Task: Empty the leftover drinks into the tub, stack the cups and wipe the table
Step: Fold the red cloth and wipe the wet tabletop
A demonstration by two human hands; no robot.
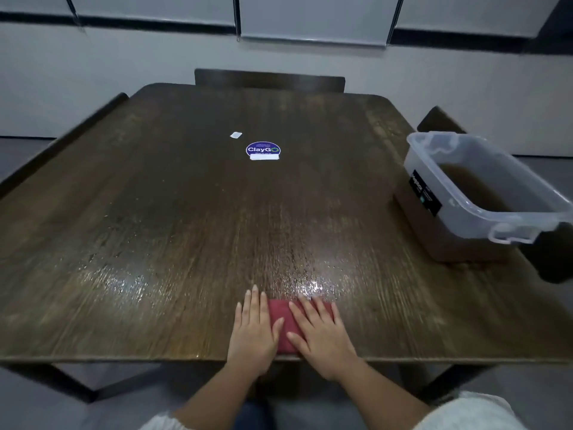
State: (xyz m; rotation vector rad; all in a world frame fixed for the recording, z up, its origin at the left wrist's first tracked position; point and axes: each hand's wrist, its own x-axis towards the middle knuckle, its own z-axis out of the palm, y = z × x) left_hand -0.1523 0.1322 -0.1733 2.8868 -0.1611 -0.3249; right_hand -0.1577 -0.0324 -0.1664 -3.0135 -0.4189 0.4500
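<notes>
At the table's (155, 212) near edge, left hand (254, 330) and right hand (322, 333) press flat on red cloth (280, 318); tub (483, 193) far right

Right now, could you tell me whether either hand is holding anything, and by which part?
Nothing is gripped. The left hand and right hand lie flat, fingers straight, pressing the folded red cloth on the table, one on each side of it.

- Pale wall (124, 72) seen behind, dark band (155, 24) run across it.
- Dark chair backs set at far side (269, 79), left (62, 141), right (438, 121).
- Grey floor (21, 153) lit dimly.
</notes>
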